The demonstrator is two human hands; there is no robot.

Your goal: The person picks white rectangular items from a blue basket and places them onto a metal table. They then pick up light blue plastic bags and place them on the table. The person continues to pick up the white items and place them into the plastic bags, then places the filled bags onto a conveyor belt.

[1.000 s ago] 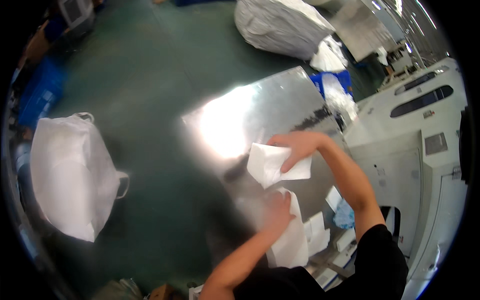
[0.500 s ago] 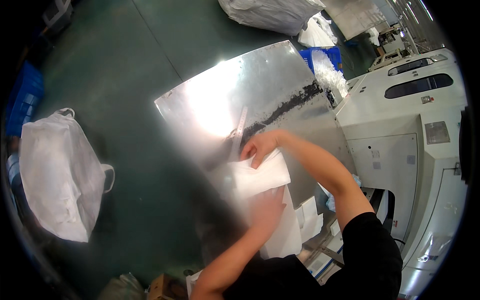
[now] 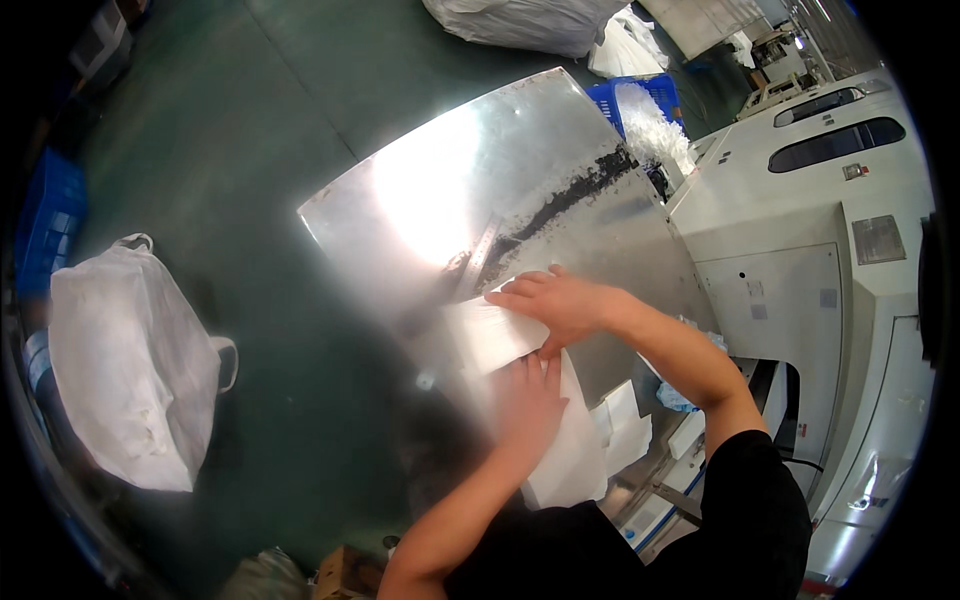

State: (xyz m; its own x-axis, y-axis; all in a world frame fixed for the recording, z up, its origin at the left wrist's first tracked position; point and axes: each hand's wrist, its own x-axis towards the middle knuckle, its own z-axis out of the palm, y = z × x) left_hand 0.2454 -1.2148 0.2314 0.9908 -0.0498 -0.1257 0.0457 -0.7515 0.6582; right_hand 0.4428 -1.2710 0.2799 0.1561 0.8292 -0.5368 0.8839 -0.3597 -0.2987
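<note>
A stack of thin white sheets (image 3: 488, 338) lies on the metal table, more of the white material (image 3: 575, 460) reaching back toward my body. My right hand (image 3: 570, 305) rests across the stack's far right part, fingers stretched to the left and thumb apart, pointing toward me. Just nearer, my left hand (image 3: 530, 405) lies flat on the white material, fingertips at the stack's near edge, close to my right thumb. It is slightly blurred. Past the stack a ruler (image 3: 485, 245) lies on the metal. I cannot tell whether the sheets are paper or cloth.
The metal table (image 3: 530, 130) carries a dark worn strip. Loose white pieces (image 3: 622, 425) lie right of the stack. A large pale machine (image 3: 780, 220) stands at the right. White bags (image 3: 135, 370) and a blue crate (image 3: 655, 95) with white scraps stand on the floor.
My right hand has gone from bent fingers at the stack's far edge to stretched fingers lying over it. The raised near edge of the sheets has come down flatter. The view has shifted slightly.
</note>
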